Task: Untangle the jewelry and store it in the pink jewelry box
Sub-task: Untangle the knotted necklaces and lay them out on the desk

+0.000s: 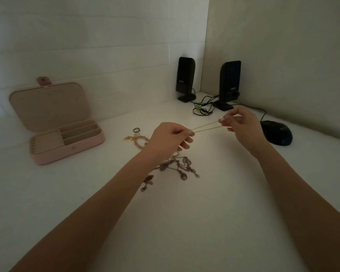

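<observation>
Both the left hand point(170, 137) and right hand point(240, 122) pinch a thin gold chain point(205, 126) taut above the desk, well right of the open pink jewelry box point(67, 152); tugging harder might snap it.

My view is dim and greyish, brightest on the white desk point(214, 146) between my hands and fading into murk at the lower corners, with soft detail, faint shadows and wide-angle bending of the wall lines at upper left.
</observation>
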Action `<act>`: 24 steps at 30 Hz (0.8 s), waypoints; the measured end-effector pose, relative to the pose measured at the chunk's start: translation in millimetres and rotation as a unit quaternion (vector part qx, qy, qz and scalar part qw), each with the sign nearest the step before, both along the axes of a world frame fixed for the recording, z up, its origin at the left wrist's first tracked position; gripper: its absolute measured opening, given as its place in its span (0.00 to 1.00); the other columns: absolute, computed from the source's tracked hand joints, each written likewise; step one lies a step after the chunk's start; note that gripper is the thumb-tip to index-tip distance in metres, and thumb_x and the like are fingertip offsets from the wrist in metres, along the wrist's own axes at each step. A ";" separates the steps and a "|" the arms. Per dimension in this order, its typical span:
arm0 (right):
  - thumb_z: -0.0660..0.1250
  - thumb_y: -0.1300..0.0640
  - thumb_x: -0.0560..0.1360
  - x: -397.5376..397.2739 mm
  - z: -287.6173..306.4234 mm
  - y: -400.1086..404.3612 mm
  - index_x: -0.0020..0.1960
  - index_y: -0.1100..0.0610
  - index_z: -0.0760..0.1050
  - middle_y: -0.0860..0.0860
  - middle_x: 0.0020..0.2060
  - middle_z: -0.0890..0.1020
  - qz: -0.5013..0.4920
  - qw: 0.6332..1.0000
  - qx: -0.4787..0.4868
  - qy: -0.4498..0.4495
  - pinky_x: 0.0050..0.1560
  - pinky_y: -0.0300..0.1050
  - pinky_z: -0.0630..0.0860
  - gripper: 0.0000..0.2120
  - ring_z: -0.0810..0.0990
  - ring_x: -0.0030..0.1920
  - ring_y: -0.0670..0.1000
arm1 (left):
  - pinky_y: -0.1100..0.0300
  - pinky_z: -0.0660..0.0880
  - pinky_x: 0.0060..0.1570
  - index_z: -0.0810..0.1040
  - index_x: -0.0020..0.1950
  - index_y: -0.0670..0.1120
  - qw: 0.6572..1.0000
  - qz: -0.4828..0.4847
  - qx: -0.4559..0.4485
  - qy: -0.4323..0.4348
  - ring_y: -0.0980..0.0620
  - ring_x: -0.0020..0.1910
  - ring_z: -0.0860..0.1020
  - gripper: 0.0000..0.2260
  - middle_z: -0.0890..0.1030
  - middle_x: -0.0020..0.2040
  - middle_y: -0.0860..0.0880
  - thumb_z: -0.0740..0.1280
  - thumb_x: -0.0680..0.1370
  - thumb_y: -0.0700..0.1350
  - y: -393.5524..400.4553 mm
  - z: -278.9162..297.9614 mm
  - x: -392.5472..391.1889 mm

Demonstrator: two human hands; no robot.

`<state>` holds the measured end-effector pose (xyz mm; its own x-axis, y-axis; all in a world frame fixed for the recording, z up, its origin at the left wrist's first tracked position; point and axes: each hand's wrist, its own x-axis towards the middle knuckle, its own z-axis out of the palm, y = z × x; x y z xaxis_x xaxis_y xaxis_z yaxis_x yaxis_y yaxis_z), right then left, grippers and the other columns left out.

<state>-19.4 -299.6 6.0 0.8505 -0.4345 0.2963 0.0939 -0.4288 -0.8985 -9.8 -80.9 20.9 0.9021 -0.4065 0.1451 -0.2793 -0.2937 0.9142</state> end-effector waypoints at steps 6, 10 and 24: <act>0.57 0.57 0.81 8.2 -16.6 -36.2 0.54 0.55 0.68 0.52 0.49 0.81 -0.062 0.988 -0.131 0.044 0.48 0.42 0.71 0.03 0.78 0.48 0.49 | 0.63 0.77 0.37 0.79 0.47 0.41 0.998 0.004 -0.040 0.044 0.55 0.32 0.81 0.03 0.82 0.38 0.47 0.65 0.78 0.38 -55.2 -13.4 -0.4; 0.59 0.55 0.81 19.7 -18.1 -47.6 0.52 0.55 0.69 0.53 0.48 0.80 -0.070 0.974 -0.206 0.065 0.46 0.46 0.73 0.04 0.78 0.46 0.52 | 0.61 0.79 0.34 0.78 0.42 0.44 0.999 0.010 -0.028 0.029 0.50 0.34 0.83 0.04 0.84 0.40 0.44 0.68 0.76 0.39 -61.0 -22.1 -4.2; 0.66 0.58 0.77 36.4 -25.7 -68.4 0.51 0.60 0.75 0.56 0.47 0.76 -0.070 0.937 -0.329 0.089 0.45 0.45 0.69 0.06 0.72 0.45 0.51 | 0.62 0.75 0.42 0.82 0.47 0.52 0.945 0.056 0.217 -0.236 0.58 0.43 0.77 0.06 0.82 0.45 0.56 0.66 0.76 0.45 -50.9 -35.1 -6.9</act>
